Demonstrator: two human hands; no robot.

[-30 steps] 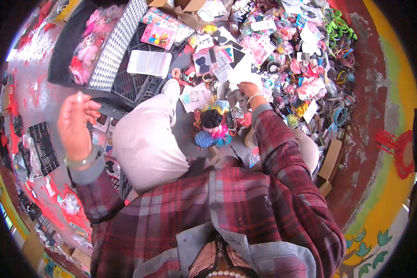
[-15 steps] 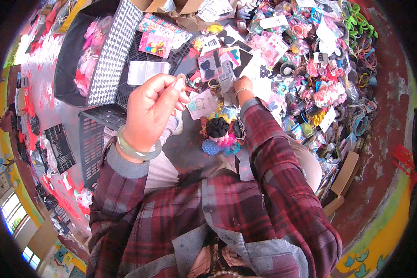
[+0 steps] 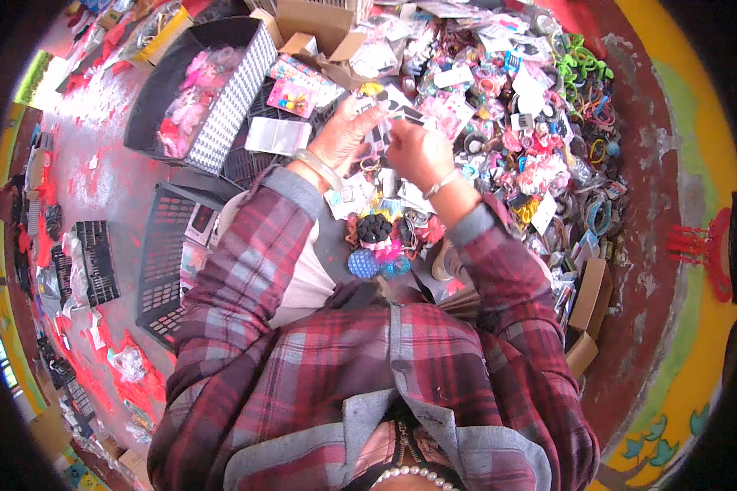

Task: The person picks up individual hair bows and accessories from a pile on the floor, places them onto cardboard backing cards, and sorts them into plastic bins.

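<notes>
My left hand (image 3: 344, 135) is raised over the pile, its thumb and fingers closed on a small grey-and-white packet (image 3: 376, 141). My right hand (image 3: 423, 154) is at the packet's right side, fingers curled in; whatever they pinch is hidden. Below both hands lies a cluster of hair ties with a black braided one (image 3: 375, 229) and a blue dotted ball (image 3: 363, 263). A white card (image 3: 352, 196) lies just above that cluster. Left of my left hand are a clear flat pouch (image 3: 278, 136) and a pink card with coloured beads (image 3: 291, 98).
A large heap of hair accessories (image 3: 540, 172) spreads to the right. A houndstooth-sided box (image 3: 236, 96) with pink packets stands at upper left, above a black plastic crate (image 3: 160, 266). Cardboard boxes (image 3: 311, 29) sit at the back; another (image 3: 590, 296) lies at right.
My left hand has moved right and forward and now closes on the packet. My right hand has come up toward it from the pile. The view has shifted.
</notes>
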